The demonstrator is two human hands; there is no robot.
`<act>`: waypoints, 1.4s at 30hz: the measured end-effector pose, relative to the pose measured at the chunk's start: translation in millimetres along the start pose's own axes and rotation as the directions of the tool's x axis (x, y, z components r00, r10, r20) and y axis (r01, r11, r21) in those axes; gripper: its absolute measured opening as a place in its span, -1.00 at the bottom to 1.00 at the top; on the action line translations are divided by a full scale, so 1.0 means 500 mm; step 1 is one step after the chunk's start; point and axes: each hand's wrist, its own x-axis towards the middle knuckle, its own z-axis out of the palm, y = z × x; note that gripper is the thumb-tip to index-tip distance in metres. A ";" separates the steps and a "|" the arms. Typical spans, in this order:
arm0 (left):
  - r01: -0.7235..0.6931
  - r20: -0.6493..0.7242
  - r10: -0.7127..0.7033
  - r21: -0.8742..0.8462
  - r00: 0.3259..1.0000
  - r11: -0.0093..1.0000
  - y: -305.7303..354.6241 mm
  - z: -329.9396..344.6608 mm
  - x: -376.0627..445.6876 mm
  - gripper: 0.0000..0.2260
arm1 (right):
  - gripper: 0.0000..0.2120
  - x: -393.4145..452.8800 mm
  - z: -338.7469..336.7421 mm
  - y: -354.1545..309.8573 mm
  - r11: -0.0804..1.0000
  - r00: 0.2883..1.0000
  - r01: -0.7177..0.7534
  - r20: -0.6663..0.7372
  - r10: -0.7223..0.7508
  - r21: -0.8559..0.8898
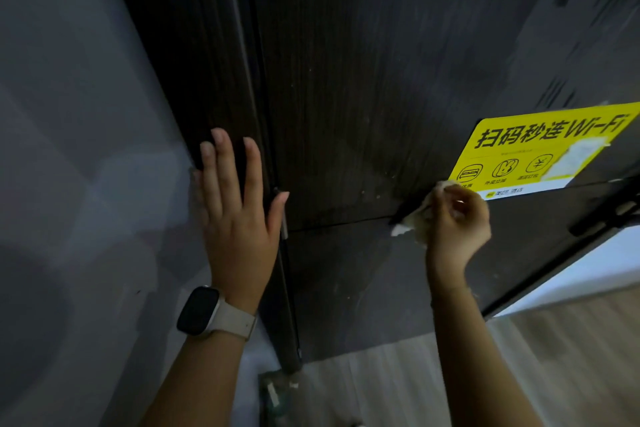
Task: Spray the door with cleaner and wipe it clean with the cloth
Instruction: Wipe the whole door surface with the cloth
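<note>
The dark wood-grain door [346,87] fills the middle of the head view, with pale specks and a damp-looking patch near its horizontal seam. My right hand [457,218] grips a crumpled pale cloth [415,218] and holds it against the door at the seam, just below the left corner of a yellow Wi-Fi sticker [540,149]. My left hand [235,198], fingers straight and spread, rests flat on the door frame at the door's left edge. A watch sits on that wrist. No spray bottle is clearly in view.
A grey wall [76,149] runs along the left. A dark door handle [609,215] sticks out at the right edge. Pale wood-look floor [450,374] lies below, with a blurred greenish object [275,395] at the foot of the frame.
</note>
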 end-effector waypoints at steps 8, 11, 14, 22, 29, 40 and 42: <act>-0.009 0.005 0.009 -0.019 1.000 1.000 0.000 0.002 0.001 -0.21 | -0.82 -0.238 0.094 -0.067 0.906 0.833 0.370 0.359 -0.421 0.205; -0.019 0.006 0.019 -0.013 1.000 1.000 -0.005 0.002 0.000 -0.18 | -0.83 -0.251 0.097 -0.070 0.848 0.663 0.464 0.535 -0.523 0.255; -0.014 0.007 0.014 -0.006 1.000 1.000 -0.003 0.001 0.002 -0.19 | -0.79 -0.166 0.061 -0.056 0.853 0.726 0.476 0.451 -0.519 0.216; 0.046 -0.032 -0.047 -0.033 0.998 0.998 0.016 0.001 -0.002 -0.27 | -0.87 -0.045 0.052 -0.082 0.922 0.928 0.372 -0.060 -0.367 0.105; -0.001 -0.042 0.000 -0.027 0.999 1.000 0.003 0.000 -0.002 -0.30 | -0.70 -0.187 0.089 -0.058 0.683 0.539 0.695 0.464 -0.703 0.226; -0.027 -0.063 0.025 -0.021 0.998 0.999 -0.009 0.000 -0.001 -0.31 | -0.80 -0.132 0.102 -0.176 0.888 0.920 0.312 0.127 -0.371 0.337; -0.028 -0.070 0.025 -0.045 0.997 0.999 -0.006 0.002 0.002 -0.31 | -0.80 -0.164 0.097 -0.133 0.859 0.832 0.418 0.254 -0.493 0.296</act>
